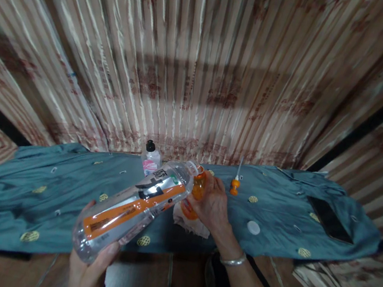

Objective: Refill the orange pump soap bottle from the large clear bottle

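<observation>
Bottle tipped over the teal cloth — spill risk looks real

The clear bottle (134, 205) is gripped near its base by the left hand (90, 269) and held tilted, with its open mouth met by a small orange bottle (197, 189) clasped in the right hand's (212, 206) curled fingers. A white cap (253, 227) lies right of the clear bottle on the cloth (58, 184). If the mouths get misaligned, liquid could probably be dribbled onto the cloth — a slip seems possible too.
</observation>
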The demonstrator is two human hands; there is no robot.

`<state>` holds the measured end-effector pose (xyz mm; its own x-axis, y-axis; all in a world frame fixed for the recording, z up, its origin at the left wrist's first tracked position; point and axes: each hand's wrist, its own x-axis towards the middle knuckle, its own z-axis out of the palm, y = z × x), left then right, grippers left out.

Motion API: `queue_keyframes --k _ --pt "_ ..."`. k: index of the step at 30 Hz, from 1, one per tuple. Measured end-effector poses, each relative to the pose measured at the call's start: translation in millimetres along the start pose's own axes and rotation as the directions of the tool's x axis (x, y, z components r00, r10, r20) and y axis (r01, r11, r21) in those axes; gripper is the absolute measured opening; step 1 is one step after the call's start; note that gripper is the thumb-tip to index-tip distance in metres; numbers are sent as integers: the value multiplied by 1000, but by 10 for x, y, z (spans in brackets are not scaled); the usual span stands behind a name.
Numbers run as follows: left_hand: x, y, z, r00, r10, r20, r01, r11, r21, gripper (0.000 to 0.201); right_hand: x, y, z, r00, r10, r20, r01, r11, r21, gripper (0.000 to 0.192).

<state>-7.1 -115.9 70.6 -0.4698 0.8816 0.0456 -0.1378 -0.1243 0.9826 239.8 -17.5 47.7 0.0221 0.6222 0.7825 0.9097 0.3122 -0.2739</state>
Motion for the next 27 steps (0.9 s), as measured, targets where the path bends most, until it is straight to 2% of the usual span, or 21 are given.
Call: queue_keyframes --k 8,19,27 --pt "4 2 15 999 33 11 -34 999 38 116 1 -13 -1 1000 26 0 -26 1000 2 52" --pt "8 -1 18 1000 20 -20 -19 999 33 120 -8 9 5 1000 17 9 -17 1000 -1 53" --pt "41 -13 -26 999 42 11 -43 998 56 112 -15 10 -2 999 22 26 -23 1000 20 55"
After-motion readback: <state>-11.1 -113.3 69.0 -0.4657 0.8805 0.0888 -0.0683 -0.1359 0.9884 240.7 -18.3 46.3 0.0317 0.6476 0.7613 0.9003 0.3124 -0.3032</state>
